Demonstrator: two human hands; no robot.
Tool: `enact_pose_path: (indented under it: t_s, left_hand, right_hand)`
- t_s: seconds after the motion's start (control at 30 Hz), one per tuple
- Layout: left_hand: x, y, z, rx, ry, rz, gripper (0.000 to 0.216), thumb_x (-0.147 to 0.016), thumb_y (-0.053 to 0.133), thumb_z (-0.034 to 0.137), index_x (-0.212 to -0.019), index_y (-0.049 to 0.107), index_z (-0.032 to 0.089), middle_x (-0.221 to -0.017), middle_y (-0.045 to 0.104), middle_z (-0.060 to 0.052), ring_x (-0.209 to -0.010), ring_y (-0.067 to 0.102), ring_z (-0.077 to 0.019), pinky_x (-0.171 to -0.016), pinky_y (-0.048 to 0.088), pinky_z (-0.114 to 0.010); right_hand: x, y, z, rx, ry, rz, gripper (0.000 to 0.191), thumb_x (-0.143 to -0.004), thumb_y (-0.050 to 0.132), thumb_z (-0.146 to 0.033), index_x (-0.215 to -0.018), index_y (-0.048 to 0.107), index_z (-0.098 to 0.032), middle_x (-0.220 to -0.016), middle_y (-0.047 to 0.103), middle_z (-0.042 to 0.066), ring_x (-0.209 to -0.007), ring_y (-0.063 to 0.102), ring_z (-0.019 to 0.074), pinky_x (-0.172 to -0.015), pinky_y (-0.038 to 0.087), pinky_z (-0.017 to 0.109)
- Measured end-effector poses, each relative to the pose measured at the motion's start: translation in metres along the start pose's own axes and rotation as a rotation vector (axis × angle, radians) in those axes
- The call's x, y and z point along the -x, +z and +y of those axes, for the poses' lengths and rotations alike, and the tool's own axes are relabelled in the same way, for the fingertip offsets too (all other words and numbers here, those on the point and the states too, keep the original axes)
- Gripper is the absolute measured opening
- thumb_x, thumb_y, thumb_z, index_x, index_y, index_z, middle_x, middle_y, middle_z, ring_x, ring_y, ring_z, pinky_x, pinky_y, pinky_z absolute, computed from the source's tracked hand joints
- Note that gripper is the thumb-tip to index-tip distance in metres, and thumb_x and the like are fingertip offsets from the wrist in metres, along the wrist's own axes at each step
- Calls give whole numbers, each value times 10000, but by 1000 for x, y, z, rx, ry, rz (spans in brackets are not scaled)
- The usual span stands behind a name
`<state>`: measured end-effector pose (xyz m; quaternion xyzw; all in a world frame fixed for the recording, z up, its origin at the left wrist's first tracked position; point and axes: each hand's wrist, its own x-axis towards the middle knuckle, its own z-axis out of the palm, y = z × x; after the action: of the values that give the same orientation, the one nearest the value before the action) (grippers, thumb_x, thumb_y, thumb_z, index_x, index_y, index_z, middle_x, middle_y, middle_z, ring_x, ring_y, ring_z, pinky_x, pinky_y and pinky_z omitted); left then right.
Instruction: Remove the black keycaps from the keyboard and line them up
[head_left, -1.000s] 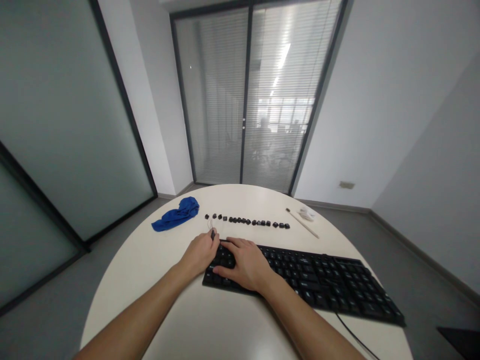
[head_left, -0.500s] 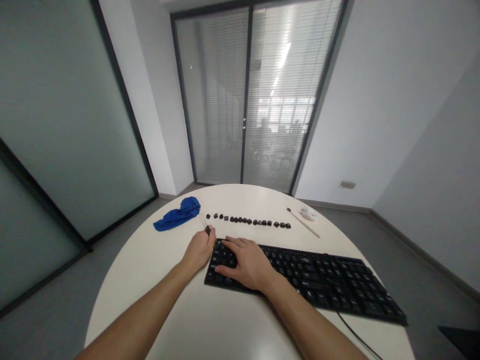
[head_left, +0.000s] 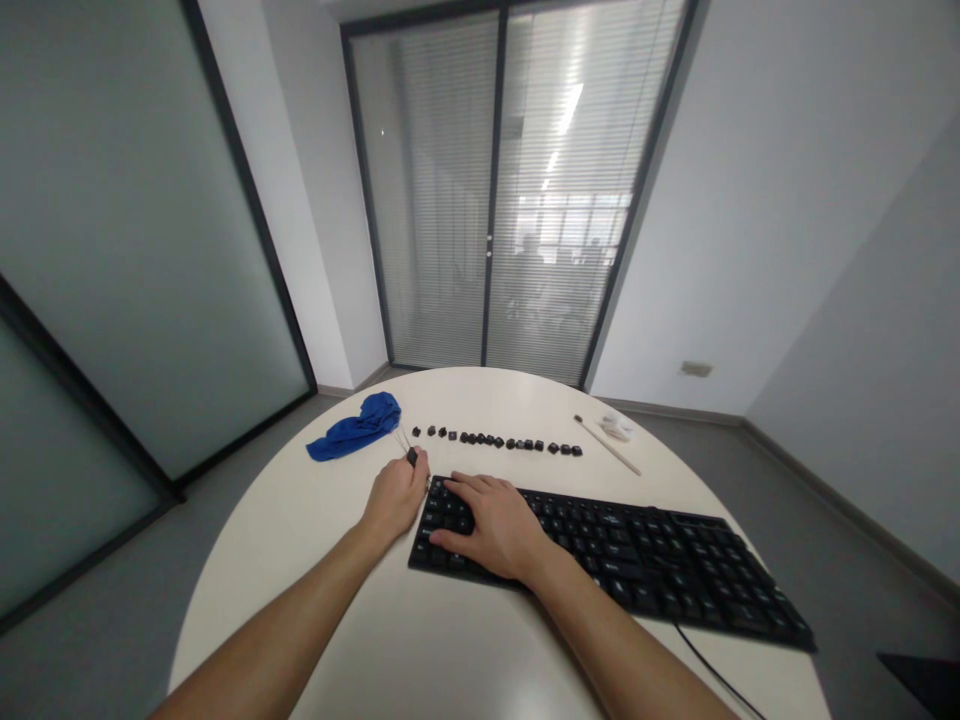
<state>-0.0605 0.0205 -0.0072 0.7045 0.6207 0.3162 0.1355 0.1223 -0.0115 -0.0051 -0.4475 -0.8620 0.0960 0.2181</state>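
Note:
My left hand [head_left: 394,503] is closed around a keycap puller [head_left: 412,456], a small dark piece with thin wire prongs pointing up and away. It is just beside the upper left corner of a black keyboard [head_left: 637,545]. My right hand [head_left: 495,525] lies over the keyboard's left part with fingers stretched out and thumb apart, hiding some keys beneath. A row of loose black keycaps [head_left: 481,439] runs across the table beyond both hands.
A crumpled blue cloth [head_left: 358,428] lies left of the keycaps. To their right are a toothbrush [head_left: 611,447] with a light handle and a clear plastic bag [head_left: 616,428]. The keyboard's cable [head_left: 712,668] crosses the front of the round white table [head_left: 360,640].
My left hand and the keycap puller have shifted slightly left and away from me. The right hand and keyboard have stayed in place.

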Motion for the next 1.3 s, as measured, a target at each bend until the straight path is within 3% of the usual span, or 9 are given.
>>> enact_pose_path:
  t_s: [0.33, 0.5, 0.73, 1.03, 1.3]
  left_hand:
    - [-1, 5, 9, -252, 43, -45, 583, -1013, 178, 391, -920, 676, 104, -780, 726, -164, -792, 701, -266, -677, 444, -308]
    - [-3, 1, 14, -235, 54, -95, 536, -1006, 212, 370, -920, 665, 96, -801, 723, -187, -814, 704, -287, -701, 457, -326]
    - [-7, -5, 12, -149, 90, -177, 448, -1001, 260, 340, -901, 640, 126, -814, 731, -144, -797, 706, -238, -699, 467, -285]
    - [4, 7, 11, -215, 105, -93, 449, -1010, 215, 325, -938, 610, 123, -887, 713, -154, -868, 681, -248, -759, 461, -305]
    - [6, 5, 10, -259, 155, -184, 413, -1009, 217, 319, -1083, 567, 112, -1004, 689, -163, -985, 653, -248, -873, 462, -315]
  right_hand:
    - [0, 1, 0, 3, 1, -3, 715, -781, 550, -706, -1311, 561, -225, -1385, 545, 90, -1225, 514, 308, -1055, 346, 468]
    - [0, 1, 0, 2, -7, 5, 717, -785, 545, -706, -1315, 556, -223, -1384, 545, 91, -1221, 516, 308, -1053, 349, 467]
    - [0, 0, 0, -1, 0, 2, 709, -784, 552, -699, -1316, 557, -232, -1389, 542, 83, -1224, 513, 307, -1053, 346, 467]
    - [0, -2, -2, -1, -3, 2, 695, -786, 555, -691, -1320, 549, -246, -1372, 554, 90, -1209, 524, 304, -1039, 350, 465]
    - [1, -3, -2, -9, -13, 17, 698, -783, 552, -701, -1312, 551, -245, -1366, 559, 91, -1203, 530, 300, -1035, 360, 466]
